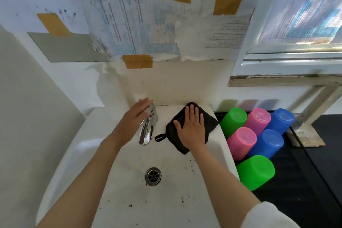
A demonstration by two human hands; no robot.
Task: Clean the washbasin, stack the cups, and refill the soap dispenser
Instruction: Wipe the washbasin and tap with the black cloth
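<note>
My right hand [192, 127] lies flat, fingers spread, on the soft, limp black cloth [209, 120]; I'd bunch its middle.

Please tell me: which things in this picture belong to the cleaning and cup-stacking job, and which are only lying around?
Part of the job:
- white washbasin, dark specks inside
- black folded cloth under the right hand
- chrome tap at the left hand
- six upturned plastic cups, green, pink, blue

Only lying around:
- taped papers on the wall
- window frame

No soap dispenser is visible.
</note>
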